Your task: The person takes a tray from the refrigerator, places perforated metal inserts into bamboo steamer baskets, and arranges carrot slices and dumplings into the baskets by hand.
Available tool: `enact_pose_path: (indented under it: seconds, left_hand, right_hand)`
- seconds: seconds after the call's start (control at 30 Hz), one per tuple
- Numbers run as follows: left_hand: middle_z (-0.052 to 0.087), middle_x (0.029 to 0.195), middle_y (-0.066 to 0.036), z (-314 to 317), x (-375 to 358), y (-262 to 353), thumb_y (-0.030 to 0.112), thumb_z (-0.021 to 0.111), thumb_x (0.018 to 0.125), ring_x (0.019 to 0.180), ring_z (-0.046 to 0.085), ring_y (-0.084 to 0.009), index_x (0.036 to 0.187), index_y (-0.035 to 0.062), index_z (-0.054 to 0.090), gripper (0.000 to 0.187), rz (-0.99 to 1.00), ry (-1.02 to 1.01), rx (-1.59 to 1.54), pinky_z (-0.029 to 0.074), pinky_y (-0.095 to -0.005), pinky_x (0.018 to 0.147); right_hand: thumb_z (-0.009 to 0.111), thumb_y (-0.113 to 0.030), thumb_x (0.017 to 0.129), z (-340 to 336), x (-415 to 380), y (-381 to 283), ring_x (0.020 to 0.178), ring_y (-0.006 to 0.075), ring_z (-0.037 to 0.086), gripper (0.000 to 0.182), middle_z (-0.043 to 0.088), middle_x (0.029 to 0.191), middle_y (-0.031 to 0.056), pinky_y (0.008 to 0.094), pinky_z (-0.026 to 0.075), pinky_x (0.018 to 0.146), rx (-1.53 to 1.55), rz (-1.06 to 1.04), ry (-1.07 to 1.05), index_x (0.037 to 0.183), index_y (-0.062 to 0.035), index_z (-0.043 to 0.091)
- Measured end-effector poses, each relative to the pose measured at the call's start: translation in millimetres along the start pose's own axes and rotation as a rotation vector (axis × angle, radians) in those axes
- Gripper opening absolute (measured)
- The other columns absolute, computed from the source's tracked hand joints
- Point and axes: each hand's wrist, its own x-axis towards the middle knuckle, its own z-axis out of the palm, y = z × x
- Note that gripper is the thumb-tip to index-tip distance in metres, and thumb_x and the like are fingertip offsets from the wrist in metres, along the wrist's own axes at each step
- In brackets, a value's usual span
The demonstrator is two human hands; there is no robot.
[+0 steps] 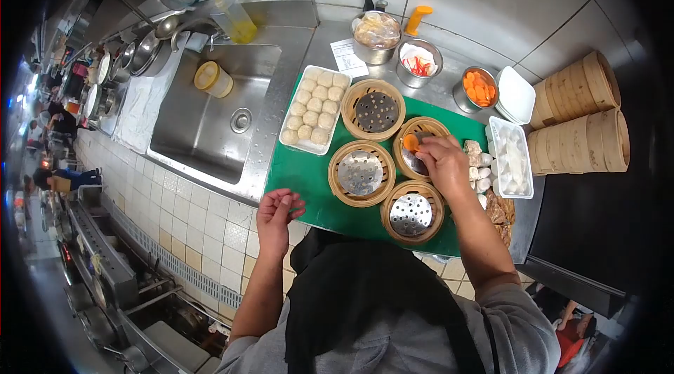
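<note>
Several round bamboo steamer baskets sit on a green mat (309, 184), each with a perforated metal disc inside. My right hand (444, 163) rests over the right middle steamer basket (408, 158), fingers curled down beside an orange carrot slice (411, 142) lying in it. I cannot tell whether the fingers hold anything. My left hand (277, 214) hovers at the mat's near left edge, fingers loosely bent and empty. Closest to it is the steamer basket (360, 173) with a shiny disc.
A white tray of pale round buns (314, 109) lies left of the baskets. A steel sink (210, 117) holds a yellow-lidded container (212, 79). Metal bowls hold carrot slices (479, 87) and red chilli (420, 63). Stacked bamboo steamers (579, 117) lie at right.
</note>
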Motion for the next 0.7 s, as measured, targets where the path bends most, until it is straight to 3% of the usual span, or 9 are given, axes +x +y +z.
enact_pose_path:
  seconds: [0.07, 0.1, 0.17, 0.3, 0.5, 0.7]
  left_hand:
    - [0.067, 0.102, -0.01, 5, 8, -11, 0.012, 0.062, 0.096, 0.089, 0.067, -0.0221, 0.108, 0.0058, 0.064, 0.013, 0.176, -0.024, 0.265, 0.055, -0.0335, 0.08]
    - [0.067, 0.102, -0.01, 16, 11, -7, 0.012, 0.062, 0.096, 0.089, 0.067, -0.0221, 0.108, 0.0058, 0.064, 0.013, 0.175, -0.022, 0.263, 0.055, -0.0335, 0.08]
    - [0.068, 0.1, -0.011, 53, 22, 9, 0.011, 0.067, 0.09, 0.096, 0.064, -0.0268, 0.1, 0.0077, 0.07, 0.011, 0.61, -0.246, 0.812, 0.051, -0.0361, 0.087]
    - [0.068, 0.099, -0.005, 134, 68, 4, 0.015, 0.071, 0.083, 0.097, 0.06, -0.0273, 0.103, 0.011, 0.073, 0.021, 0.941, -0.418, 1.027, 0.045, -0.043, 0.088]
    - [0.066, 0.095, 0.001, 192, 95, -18, 0.026, 0.075, 0.079, 0.1, 0.056, -0.0231, 0.102, 0.018, 0.075, 0.024, 0.977, -0.361, 1.302, 0.041, -0.0425, 0.086]
    - [0.066, 0.095, 0.003, 202, 93, -22, 0.026, 0.077, 0.077, 0.101, 0.055, -0.0222, 0.086, 0.0188, 0.077, 0.011, 0.919, -0.346, 1.382, 0.039, -0.0434, 0.087]
  right_hand:
    - [0.077, -0.012, 0.077, -6, -9, -2, 0.093, 0.0282, 0.065, 0.01, 0.072, 0.1, 0.0075, 0.037, 0.054, 0.08, -0.024, 0.037, -0.011, 0.085, -0.0084, 0.075]
    - [0.077, -0.013, 0.078, -7, -14, -2, 0.095, 0.0287, 0.064, 0.01, 0.071, 0.102, 0.0086, 0.0376, 0.053, 0.082, -0.043, 0.04, -0.09, 0.087, -0.0084, 0.075]
    - [0.076, -0.013, 0.08, -8, -17, 0, 0.096, 0.0292, 0.064, 0.011, 0.071, 0.104, 0.0097, 0.0381, 0.053, 0.085, -0.061, 0.041, -0.172, 0.09, -0.0084, 0.076]
    - [0.073, -0.013, 0.083, -19, -2, 6, 0.099, 0.0307, 0.063, 0.013, 0.07, 0.106, 0.0114, 0.0389, 0.051, 0.088, -0.024, 0.143, -0.053, 0.094, -0.0066, 0.076]
    - [0.071, -0.011, 0.086, -47, -2, 21, 0.1, 0.0324, 0.063, 0.016, 0.07, 0.107, 0.0144, 0.0391, 0.051, 0.088, -0.013, 0.2, 0.083, 0.1, -0.0035, 0.074]
    - [0.071, -0.01, 0.086, -61, -23, 39, 0.101, 0.0329, 0.064, 0.015, 0.07, 0.106, 0.0162, 0.04, 0.051, 0.089, 0.034, 0.278, 0.126, 0.098, -0.0017, 0.073]
